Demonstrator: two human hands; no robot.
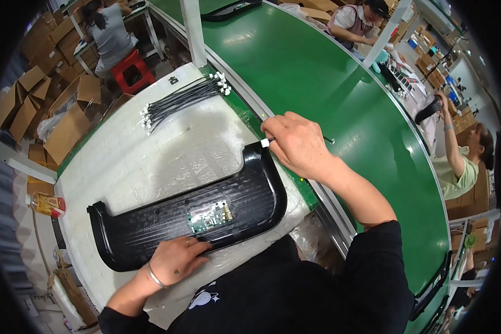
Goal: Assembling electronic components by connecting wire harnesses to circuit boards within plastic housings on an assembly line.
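A wide black plastic shell (150,225), curved at its corners, lies on the white padded work surface in front of me. On its inner face sits a small green circuit board (209,220). My left hand (175,259) grips the shell's near rim, fingers on the inside and thumb along the outer edge. Above the shell's far right corner, my right hand (298,142) is closed on a short black cable. Its white connector (265,143) sticks out by my fingertips, and a dark end shows past the hand. Farther back lies a bundle of black cables (183,100) with white connectors.
A green conveyor belt (317,72) with a metal side rail (334,214) runs along my right. More black shells (228,10) ride on it. Cardboard boxes (69,131) and a drink bottle (45,204) are at left. Co-workers (108,36) sit around.
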